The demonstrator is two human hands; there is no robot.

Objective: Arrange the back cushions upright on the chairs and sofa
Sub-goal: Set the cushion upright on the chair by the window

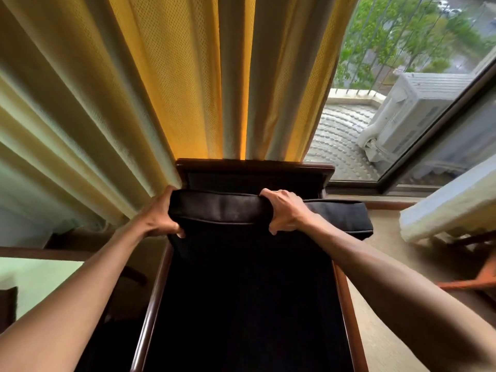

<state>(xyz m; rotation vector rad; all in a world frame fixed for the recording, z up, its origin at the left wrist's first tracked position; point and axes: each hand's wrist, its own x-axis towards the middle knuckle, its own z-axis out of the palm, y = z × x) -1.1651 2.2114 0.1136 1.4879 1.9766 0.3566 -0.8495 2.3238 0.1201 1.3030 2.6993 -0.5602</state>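
Your left hand (158, 214) and right hand (284, 210) clamp the soft, bulky cushion's (218, 209) top edge at 12 o'clock; hold near its corners.

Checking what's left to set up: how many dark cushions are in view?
2: one cushion gripped by both hands at the chair back, another cushion behind the right hand. Others may be hidden.

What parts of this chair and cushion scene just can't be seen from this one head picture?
- Chair: its front and legs are cut off by the bottom edge.
- Cushion: its lower part melts into the dark seat; the left hand and right hand grip and cover parts of its top edge.
- Curtain: hides most of the window.
- Second dark cushion: partly behind the right hand; what it rests on is unclear.
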